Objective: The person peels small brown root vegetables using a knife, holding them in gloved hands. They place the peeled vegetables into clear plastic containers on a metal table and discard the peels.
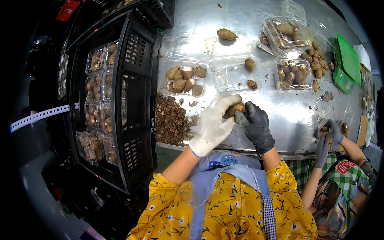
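My left hand (211, 127), in a white knit glove, grips a small brown taro corm (231, 111) near the table's front edge. From the other side, my right hand (258, 127), in a black glove, pinches the same corm's pinkish end. Just beyond my hands lie two open clear plastic clamshell boxes. The left box (207, 85) holds several taro corms (179, 84). In the right box (226, 81) are a corm (252, 84) near the front and a blurred one (249, 64) at the back; another corm (227, 34) rests on its lid.
Brown peelings (171, 123) are heaped left of my hands. A tall black crate (138, 81) with filled boxes stands at the left. Filled boxes (294, 75), loose corms (318, 61) and a green scale (345, 78) are farther right. A co-worker's gloved hands (322, 147) work at the right.
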`<state>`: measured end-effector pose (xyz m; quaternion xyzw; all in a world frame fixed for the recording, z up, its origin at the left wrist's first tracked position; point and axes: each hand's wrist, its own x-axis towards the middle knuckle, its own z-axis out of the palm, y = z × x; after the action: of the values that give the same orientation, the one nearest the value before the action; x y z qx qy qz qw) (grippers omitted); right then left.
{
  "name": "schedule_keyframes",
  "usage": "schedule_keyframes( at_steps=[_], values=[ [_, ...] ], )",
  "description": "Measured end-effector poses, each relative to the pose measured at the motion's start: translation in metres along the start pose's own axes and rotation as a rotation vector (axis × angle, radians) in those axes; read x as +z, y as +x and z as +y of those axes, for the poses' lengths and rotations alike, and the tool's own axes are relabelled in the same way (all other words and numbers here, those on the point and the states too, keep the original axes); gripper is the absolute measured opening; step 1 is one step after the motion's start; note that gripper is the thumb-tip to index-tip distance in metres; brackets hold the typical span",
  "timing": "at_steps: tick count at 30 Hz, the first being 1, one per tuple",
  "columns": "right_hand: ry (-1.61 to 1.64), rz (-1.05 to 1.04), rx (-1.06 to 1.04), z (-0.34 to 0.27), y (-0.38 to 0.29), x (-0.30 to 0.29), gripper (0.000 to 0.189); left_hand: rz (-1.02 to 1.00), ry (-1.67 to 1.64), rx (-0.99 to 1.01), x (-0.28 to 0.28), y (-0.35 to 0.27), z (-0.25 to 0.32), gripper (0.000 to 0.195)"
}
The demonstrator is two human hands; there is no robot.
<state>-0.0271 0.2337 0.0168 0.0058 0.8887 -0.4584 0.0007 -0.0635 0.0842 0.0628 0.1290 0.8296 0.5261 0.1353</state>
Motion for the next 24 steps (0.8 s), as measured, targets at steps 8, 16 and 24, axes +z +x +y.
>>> schedule_keyframes(
  at_steps=[8, 16, 24],
  values=[
    [0.359, -0.103, -0.148, 0.017, -0.022, 0.01, 0.018, -0.199, -0.132, 0.053, -0.021, -0.016, -0.016, 0.047],
    [0.133, -0.3, -0.121, -0.006, -0.01, -0.024, 0.022, -0.414, -0.34, -0.062, -0.02, -0.023, -0.02, 0.044],
    [0.541, -0.568, 0.21, -0.006, -0.01, -0.029, 0.023, -0.475, -0.065, 0.062, -0.029, -0.017, -0.003, 0.042]
  ],
)
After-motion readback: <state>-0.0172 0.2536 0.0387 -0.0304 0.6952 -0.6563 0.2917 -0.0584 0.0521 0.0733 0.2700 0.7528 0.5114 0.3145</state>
